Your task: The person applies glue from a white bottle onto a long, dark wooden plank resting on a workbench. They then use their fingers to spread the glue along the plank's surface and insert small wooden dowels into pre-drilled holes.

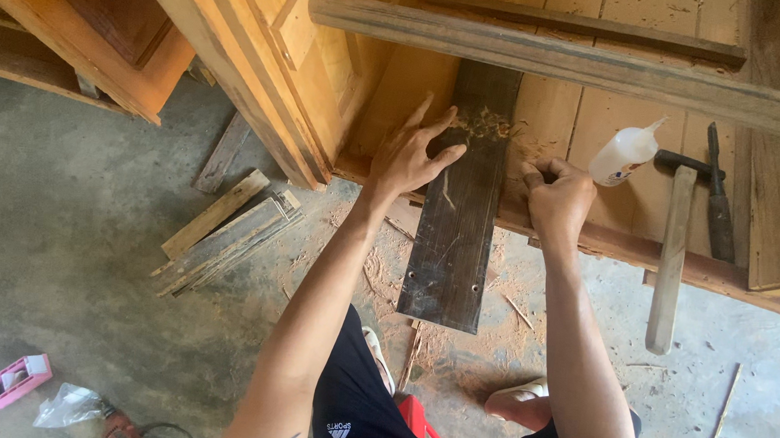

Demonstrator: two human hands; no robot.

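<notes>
A dark wooden board point(454, 241) lies lengthwise across the edge of a pale wooden panel point(549, 120), its near end sticking out over the floor. My left hand point(409, 153) presses flat on the board's left edge, fingers spread. Wood shavings point(483, 123) are piled on the board just past my fingertips. My right hand point(556, 196) is closed into a fist at the board's right side; whatever it grips is hidden inside the fingers.
A white glue bottle point(624, 154), a hammer point(673, 245) and a chisel point(718, 207) lie on the panel at right. A long timber point(580, 64) crosses above. Wood scraps point(222, 231) lie on the concrete floor at left, with a pink object point(12, 381) at bottom left.
</notes>
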